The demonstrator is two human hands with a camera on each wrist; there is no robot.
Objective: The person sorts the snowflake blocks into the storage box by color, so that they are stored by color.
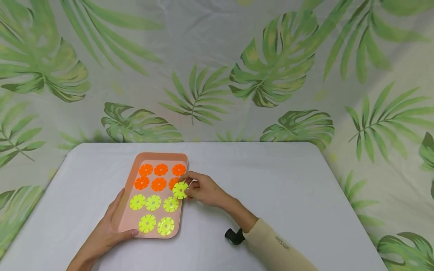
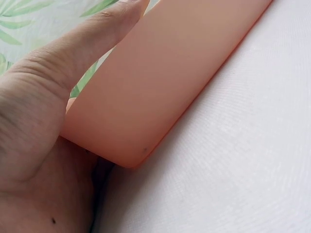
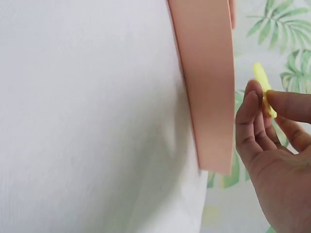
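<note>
The right hand (image 1: 203, 190) pinches a yellow disc (image 1: 180, 190) over the right rim of the pink tray (image 1: 130, 180), which the left hand (image 1: 106, 231) clasps on the worktop (image 1: 271, 195); that fingertip grip looks slight, so the disc could slip and scatter its neighbours.

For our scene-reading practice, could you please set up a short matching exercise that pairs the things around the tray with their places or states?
Things:
1. left hand
2. right hand
3. orange discs
4. black object

Places or states:
A. lie in the far part of the pink tray
B. pinches a yellow disc at the tray's right rim
C. holds the tray's near left corner
D. lies on the white table by the cream sleeve

Pairs: 1-C, 2-B, 3-A, 4-D
</note>
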